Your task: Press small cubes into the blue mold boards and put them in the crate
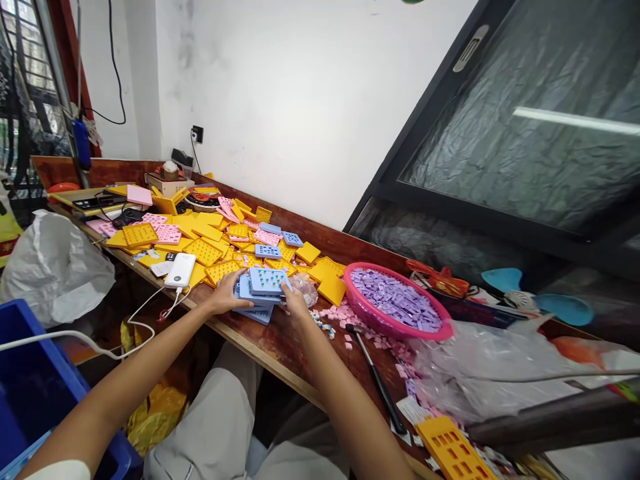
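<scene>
My left hand (227, 293) and my right hand (295, 300) grip opposite sides of a stack of light blue perforated plastic boards (263, 287) at the table's front edge. The top board has small teal pieces set in its holes. Behind the stack lies a large heap of yellow and pink perforated boards (210, 233). To the right, a pink plastic basket (395, 300) holds many small lilac pieces. Small pink pieces (345, 320) lie scattered on the wood near my right hand, and a clear plastic bag (303, 289) touches the stack's right side.
A black-handled tool (377, 377) lies on the brown wooden table (285, 347). A white power bank (180, 270) trails a cable over the edge. A blue crate (30, 380) stands at lower left, a white sack (50, 267) beyond it, and a clear bag (480, 367) at right.
</scene>
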`<state>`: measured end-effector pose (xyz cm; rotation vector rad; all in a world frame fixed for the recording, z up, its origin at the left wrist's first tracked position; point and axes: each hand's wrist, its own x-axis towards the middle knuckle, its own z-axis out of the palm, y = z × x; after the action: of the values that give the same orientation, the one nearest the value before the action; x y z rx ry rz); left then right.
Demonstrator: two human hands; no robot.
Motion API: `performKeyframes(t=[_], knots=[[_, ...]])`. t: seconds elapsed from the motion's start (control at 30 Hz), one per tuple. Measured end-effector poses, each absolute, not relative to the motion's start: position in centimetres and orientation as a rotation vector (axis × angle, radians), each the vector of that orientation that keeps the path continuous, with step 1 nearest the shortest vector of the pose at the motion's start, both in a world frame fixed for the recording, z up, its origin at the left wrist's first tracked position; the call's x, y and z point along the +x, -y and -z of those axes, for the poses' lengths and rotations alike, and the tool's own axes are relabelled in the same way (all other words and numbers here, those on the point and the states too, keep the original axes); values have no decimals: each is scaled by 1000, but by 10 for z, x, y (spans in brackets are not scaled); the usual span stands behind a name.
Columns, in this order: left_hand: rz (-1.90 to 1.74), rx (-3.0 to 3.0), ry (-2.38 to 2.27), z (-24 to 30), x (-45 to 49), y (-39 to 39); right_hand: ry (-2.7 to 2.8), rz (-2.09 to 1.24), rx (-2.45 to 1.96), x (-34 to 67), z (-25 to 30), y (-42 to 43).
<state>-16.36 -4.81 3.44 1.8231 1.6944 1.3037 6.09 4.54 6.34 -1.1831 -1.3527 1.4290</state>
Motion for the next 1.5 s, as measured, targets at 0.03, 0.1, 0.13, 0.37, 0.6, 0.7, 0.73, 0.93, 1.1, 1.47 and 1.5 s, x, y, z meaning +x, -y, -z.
performKeyframes(t=[0.03,0.1,0.13,0.37,0.6,0.7,0.73,0.93,1.1,1.47,1.5], knots=[[-1319,1828,-1734,-35,-163,49,1323,-1398,-1172,66,-61,-46],[-1361,1827,-1785,-39,-160,54,1264,-1331,-1153,83,-57,-47],[-1383,1827,-1797,-42,-157,59,1238,-1298,-1148,96,-56,-46],[-1353,1885,-1773,-48,-103,118,1235,-1164,-1268,230,-45,-31],[-1017,2033,-1939,-18,-45,121,1387,-1088,-1364,240,-31,-33],[-875,2071,-2017,-13,-39,111,1484,-1064,-1382,239,-38,-34],[-841,2092,-2022,-13,-39,110,1550,-996,-1407,247,-43,-32],[-768,2202,-1978,-8,-36,116,2001,-16,-1976,339,-64,18],[-765,2238,-1953,-7,-17,107,2239,-49,-2257,369,-50,59],[-676,2454,-1479,-4,-15,70,1960,-379,-1805,382,-51,102],[-676,2445,-1473,-3,-15,69,1949,-454,-1756,377,-52,110]])
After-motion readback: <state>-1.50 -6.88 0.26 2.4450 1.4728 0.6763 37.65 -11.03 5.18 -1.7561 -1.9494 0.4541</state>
